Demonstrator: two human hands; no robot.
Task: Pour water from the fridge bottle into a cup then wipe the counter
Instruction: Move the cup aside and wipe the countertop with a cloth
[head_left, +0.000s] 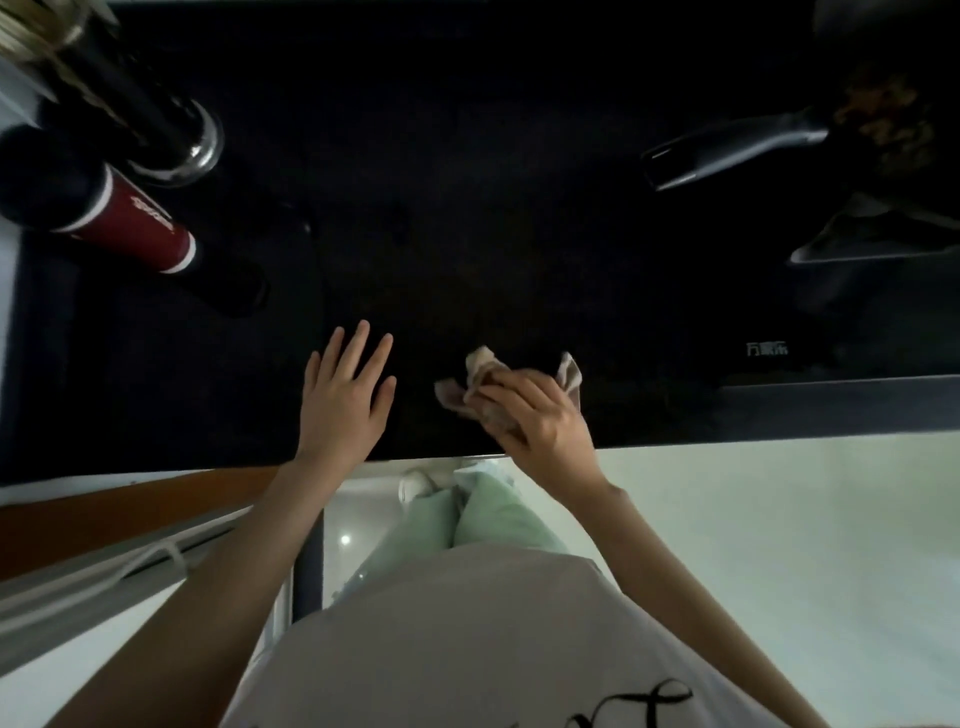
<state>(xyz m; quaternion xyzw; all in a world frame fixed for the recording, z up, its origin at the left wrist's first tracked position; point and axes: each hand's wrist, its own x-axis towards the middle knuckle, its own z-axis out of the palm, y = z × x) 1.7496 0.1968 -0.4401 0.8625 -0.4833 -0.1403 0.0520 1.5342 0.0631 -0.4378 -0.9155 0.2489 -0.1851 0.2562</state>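
Beige cloth (491, 387) is bunched in the right hand (540, 415), fingers curled around it, near the black counter (467, 234) front edge; left hand (345, 395) lies flat, fingers spread; wipe best with flat overlapping strokes, avoiding bottle (124, 213).

The counter (467, 234) is glossy black, and the cloth (480, 387) is beige-brown. The bottle (130, 218) has a dark red label edged in white with white lettering, above pale green trousers (498, 519) and a grey shirt (467, 649) with black print.

Glossy black counter (467, 208), crumpled cloth (480, 376)
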